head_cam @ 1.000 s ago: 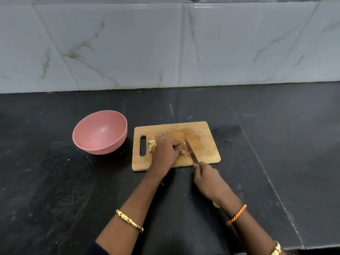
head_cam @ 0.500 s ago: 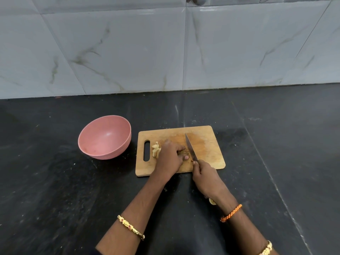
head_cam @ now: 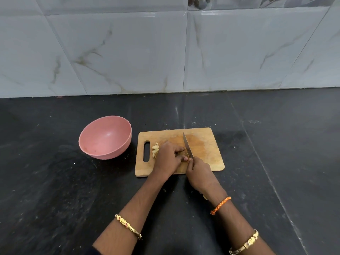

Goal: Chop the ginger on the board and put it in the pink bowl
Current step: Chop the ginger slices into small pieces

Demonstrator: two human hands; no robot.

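A wooden chopping board (head_cam: pixel 206 148) lies on the black counter. My left hand (head_cam: pixel 168 159) curls over a piece of ginger (head_cam: pixel 184 154) near the board's middle and holds it down; most of that piece is hidden under my fingers. My right hand (head_cam: pixel 199 173) grips a knife (head_cam: pixel 187 144) by its handle, the blade lying just right of my left fingers with its tip pointing away from me. A small pile of pale cut ginger (head_cam: pixel 155 150) sits by the board's handle slot. The pink bowl (head_cam: pixel 105 138) stands left of the board and looks empty.
The black stone counter (head_cam: pixel 55 190) runs out on all sides of the board. A grey marbled tile wall (head_cam: pixel 165 52) closes the back. Bracelets sit on both my wrists.
The knife has slid forward along the ginger, its tip now further up the board, and my right hand has come closer to my left. The view has shifted slightly.
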